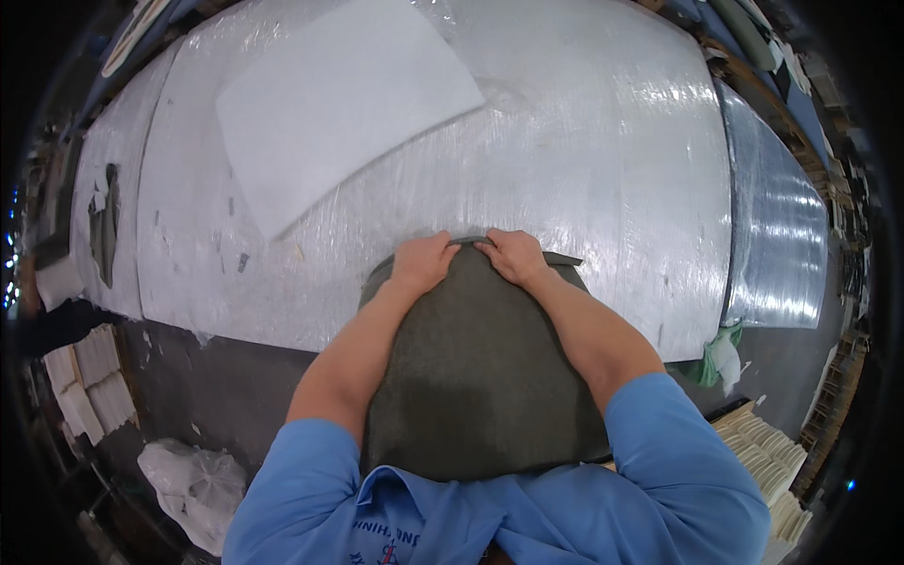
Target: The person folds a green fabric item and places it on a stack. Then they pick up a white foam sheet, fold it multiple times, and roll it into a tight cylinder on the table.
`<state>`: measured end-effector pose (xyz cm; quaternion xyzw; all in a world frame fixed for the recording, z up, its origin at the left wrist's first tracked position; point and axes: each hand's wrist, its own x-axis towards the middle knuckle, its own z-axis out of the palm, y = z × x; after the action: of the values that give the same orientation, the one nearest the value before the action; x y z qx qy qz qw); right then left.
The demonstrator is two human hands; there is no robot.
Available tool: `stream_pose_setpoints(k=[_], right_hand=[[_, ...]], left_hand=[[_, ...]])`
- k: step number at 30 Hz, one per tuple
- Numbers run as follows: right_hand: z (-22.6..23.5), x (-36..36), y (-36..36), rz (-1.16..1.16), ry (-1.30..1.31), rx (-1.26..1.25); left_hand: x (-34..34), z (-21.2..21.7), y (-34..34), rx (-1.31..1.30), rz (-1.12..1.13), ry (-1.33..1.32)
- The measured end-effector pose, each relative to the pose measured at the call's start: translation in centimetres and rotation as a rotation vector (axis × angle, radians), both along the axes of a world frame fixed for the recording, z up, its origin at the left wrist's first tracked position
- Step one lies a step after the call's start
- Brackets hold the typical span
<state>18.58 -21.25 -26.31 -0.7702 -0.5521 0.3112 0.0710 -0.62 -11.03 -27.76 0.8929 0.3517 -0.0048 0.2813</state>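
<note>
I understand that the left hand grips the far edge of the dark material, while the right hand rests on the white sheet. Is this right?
Not quite: the right hand also grips the dark material at its far edge, not the white sheet, as the head view shows.

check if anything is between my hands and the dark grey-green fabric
Nothing visible is: the left hand and right hand grip the far edge of the dark grey-green fabric. The white sheet lies beyond them, toward the left, touching neither.
</note>
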Motion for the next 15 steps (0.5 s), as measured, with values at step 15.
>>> stream_pose_setpoints(k=[15], right_hand=[[-2.1,3.9,-2.7,-0.149,-0.049,0.016]], left_hand=[[-4.6,-2.2,1.2,0.028,0.131,0.074]])
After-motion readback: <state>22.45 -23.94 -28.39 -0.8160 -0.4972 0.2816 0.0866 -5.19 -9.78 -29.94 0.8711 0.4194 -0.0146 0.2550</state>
